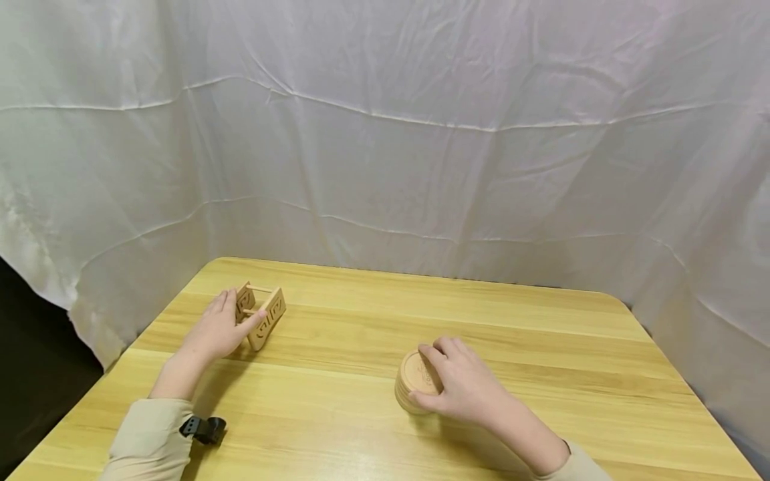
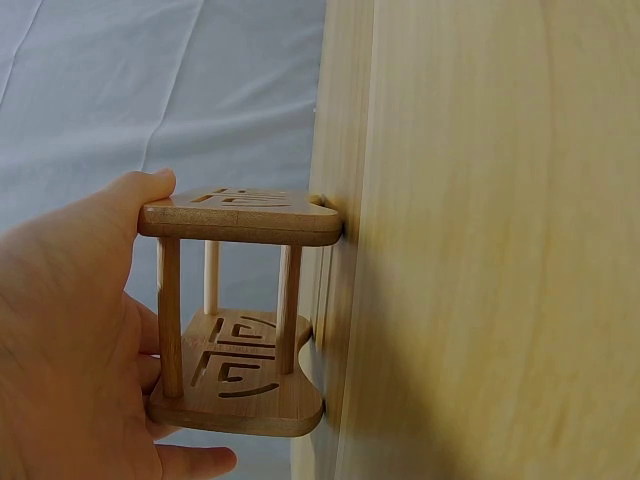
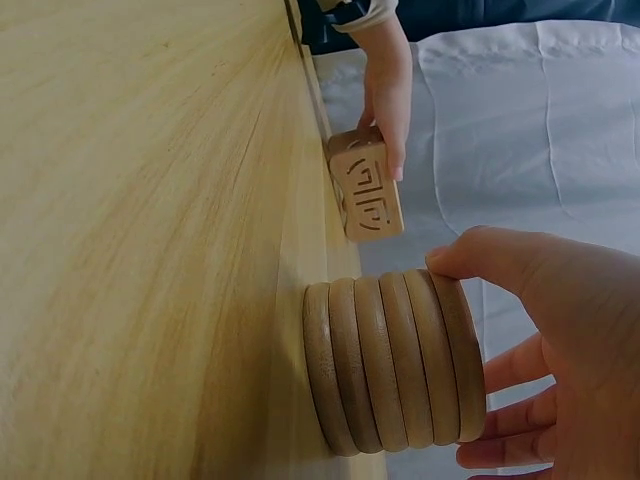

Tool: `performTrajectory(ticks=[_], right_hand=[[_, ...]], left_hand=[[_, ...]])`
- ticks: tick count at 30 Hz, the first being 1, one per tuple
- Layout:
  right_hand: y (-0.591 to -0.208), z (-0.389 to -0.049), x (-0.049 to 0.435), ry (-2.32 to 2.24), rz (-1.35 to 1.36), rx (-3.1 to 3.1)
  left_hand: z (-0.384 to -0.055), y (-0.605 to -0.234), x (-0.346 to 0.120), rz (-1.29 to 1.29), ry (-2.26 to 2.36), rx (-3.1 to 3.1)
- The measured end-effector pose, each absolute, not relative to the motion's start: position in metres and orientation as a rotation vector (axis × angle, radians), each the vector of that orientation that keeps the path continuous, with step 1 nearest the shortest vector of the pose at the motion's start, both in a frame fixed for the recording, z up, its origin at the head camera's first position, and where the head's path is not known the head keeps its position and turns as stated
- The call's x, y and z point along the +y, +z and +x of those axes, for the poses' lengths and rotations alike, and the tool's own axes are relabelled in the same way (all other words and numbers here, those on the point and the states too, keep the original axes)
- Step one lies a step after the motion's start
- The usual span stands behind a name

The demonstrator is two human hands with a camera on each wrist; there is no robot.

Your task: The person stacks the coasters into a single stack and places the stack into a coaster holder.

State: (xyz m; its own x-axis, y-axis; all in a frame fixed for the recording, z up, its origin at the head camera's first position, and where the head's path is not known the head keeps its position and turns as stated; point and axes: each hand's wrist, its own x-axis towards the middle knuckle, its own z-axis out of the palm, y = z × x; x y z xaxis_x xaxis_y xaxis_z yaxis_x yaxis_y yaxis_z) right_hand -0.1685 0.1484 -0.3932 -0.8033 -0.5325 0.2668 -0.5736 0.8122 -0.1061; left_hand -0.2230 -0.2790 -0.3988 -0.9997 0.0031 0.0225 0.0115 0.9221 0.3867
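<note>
At the left side of the table stands a small wooden coaster holder [image 1: 272, 319], its two end panels cut with a fretwork pattern and joined by round rods. My left hand [image 1: 218, 327] grips it from above, thumb on one panel and fingers at the other, as the left wrist view shows. Nearer the middle front is a stack of round wooden coasters [image 1: 404, 395]. The right hand [image 1: 466, 382] holds the top coaster [image 3: 460, 350] by its rim, thumb on one side and fingers on the other. The other coasters lie flat beneath it. Some right fingertips are hidden behind the stack.
Both things stand on a light wood-grain table [image 1: 337, 334] with rounded far corners. A pale cloth curtain [image 1: 385, 167] hangs along the back and sides. On the left sleeve [image 1: 153, 427] sits a black wrist-worn device [image 1: 204, 429].
</note>
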Motion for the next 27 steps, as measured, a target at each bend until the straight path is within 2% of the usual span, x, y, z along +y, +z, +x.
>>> performTrajectory(ticks=[9, 18, 27], right_hand=[[-0.388, -0.168, 0.153, 0.426, 0.842, -2.810], [-0.382, -0.188, 0.177, 0.715, 0.889, -2.835], [-0.394, -0.213, 0.198, 1.162, 1.116, -2.712]], left_hand=[[-0.222, -0.398, -0.278, -0.011, -0.607, -3.058], [-0.222, -0.397, -0.278, -0.011, -0.621, -3.059], [-0.223, -0.398, -0.279, -0.011, -0.619, -3.061]])
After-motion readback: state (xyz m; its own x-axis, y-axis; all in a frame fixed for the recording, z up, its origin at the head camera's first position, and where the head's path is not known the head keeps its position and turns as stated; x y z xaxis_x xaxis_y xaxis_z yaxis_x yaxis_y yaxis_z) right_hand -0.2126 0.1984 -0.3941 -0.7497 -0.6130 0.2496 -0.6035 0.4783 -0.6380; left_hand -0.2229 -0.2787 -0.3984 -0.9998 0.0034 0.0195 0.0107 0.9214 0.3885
